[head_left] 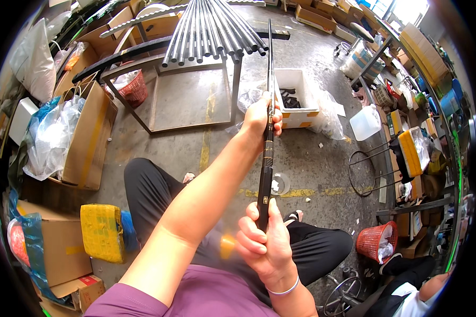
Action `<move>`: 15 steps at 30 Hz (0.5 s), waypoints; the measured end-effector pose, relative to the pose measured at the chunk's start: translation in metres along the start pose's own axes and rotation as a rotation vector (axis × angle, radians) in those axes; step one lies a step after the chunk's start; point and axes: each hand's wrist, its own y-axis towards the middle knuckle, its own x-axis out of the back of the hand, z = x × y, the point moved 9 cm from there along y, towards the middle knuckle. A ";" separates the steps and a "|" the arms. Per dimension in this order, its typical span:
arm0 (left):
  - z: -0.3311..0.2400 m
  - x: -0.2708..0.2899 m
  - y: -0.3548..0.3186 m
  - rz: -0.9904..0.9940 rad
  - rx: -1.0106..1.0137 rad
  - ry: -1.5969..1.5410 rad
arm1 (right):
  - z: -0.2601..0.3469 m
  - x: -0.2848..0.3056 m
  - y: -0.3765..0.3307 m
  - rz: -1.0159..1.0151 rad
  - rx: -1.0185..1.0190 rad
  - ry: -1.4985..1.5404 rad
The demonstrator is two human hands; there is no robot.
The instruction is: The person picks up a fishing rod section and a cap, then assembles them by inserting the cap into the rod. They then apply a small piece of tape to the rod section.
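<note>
I hold a long thin black rod [267, 158] pointing away from me, nearly upright in the picture. My right hand [263, 244] grips its thick near end, just below a gold band. My left hand [260, 115] is stretched out and closed around the rod further up. The rod's thin tip reaches up toward a bundle of several grey rods [209, 29] lying on a metal frame stand [158, 98]. My legs in black trousers are below the rod.
A white foam box [296, 92] with black parts stands past my left hand. Cardboard boxes and plastic bags [53, 134] crowd the left. A yellow package [101, 232] lies at lower left, a red basket [376, 240] at lower right. Another person [412, 293] sits at bottom right.
</note>
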 end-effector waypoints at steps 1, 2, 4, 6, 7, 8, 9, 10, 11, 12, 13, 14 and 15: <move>0.000 -0.005 -0.003 -0.024 0.006 0.012 | 0.001 0.003 0.000 0.063 -0.007 0.031; 0.000 -0.004 -0.006 -0.059 0.010 0.029 | -0.001 -0.001 0.000 0.129 -0.023 0.067; 0.001 0.004 0.001 0.026 -0.011 0.025 | 0.001 0.000 0.001 0.043 0.062 -0.126; 0.002 0.002 0.002 0.097 -0.018 0.003 | 0.018 0.007 0.005 -0.041 0.199 -0.289; 0.001 -0.003 -0.004 0.121 -0.016 -0.013 | 0.034 0.022 0.009 -0.079 0.290 -0.352; 0.000 -0.009 -0.010 0.145 -0.014 -0.029 | 0.051 0.033 0.010 -0.118 0.381 -0.414; -0.001 -0.019 -0.017 0.185 -0.024 -0.026 | 0.070 0.035 0.007 -0.140 0.490 -0.540; 0.001 -0.023 -0.020 0.214 -0.022 -0.032 | 0.086 0.037 0.006 -0.172 0.545 -0.685; 0.000 -0.028 -0.023 0.243 -0.024 -0.036 | 0.094 0.031 0.006 -0.179 0.558 -0.829; -0.001 -0.031 -0.026 0.270 -0.028 -0.040 | 0.099 0.023 0.007 -0.184 0.568 -0.974; -0.002 -0.031 -0.028 0.262 -0.030 -0.025 | 0.100 0.016 0.010 -0.188 0.546 -0.986; -0.003 -0.031 -0.029 0.244 -0.037 0.001 | 0.102 0.012 0.013 -0.209 0.534 -1.067; -0.003 -0.032 -0.031 0.225 -0.044 0.026 | 0.102 0.008 0.016 -0.231 0.522 -1.148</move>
